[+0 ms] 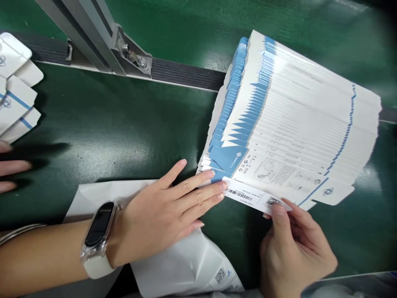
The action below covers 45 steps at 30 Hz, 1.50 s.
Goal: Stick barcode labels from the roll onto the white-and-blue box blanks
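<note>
A fanned stack of flat white and blue cartons (297,120) lies on the green surface at the right. My left hand (167,207), with a watch on its wrist, lies flat with fingers spread, its fingertips at the stack's near left corner and the left end of a white label (248,195). The label bears a barcode and a square code. My right hand (294,244) pinches the label's right end between thumb and forefinger, over the nearest carton's lower edge. White label backing sheet (186,265) runs beneath my left hand and forearm.
Another person's fingers (12,167) show at the left edge, below more white cartons (18,99). A metal post (83,33) with a bolted bracket (132,51) stands on a dark rail (186,73) that crosses the green table (124,124) behind my hands.
</note>
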Each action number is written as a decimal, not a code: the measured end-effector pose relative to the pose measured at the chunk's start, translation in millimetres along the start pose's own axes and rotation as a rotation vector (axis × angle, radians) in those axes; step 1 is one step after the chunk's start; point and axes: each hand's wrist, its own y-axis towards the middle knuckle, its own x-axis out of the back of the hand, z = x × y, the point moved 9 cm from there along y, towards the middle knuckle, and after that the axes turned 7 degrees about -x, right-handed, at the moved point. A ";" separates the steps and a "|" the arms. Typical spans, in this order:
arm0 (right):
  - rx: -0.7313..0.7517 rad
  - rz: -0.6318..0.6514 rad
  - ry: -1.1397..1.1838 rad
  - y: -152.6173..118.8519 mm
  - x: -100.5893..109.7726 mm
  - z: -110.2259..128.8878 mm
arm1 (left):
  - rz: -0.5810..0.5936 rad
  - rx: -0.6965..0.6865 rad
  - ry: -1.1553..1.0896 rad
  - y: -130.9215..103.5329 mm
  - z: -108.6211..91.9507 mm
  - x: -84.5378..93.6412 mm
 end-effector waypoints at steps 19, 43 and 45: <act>-0.024 0.012 0.043 4.2 1.9 -4.9 | 0.058 0.001 0.006 -2.6 -0.6 -5.8; 0.042 0.025 -0.051 1.1 -4.2 3.5 | 0.073 -0.005 0.016 0.3 0.3 -5.6; 0.046 0.042 -0.056 0.9 -5.5 3.8 | 0.074 -0.003 0.018 0.5 0.3 -5.7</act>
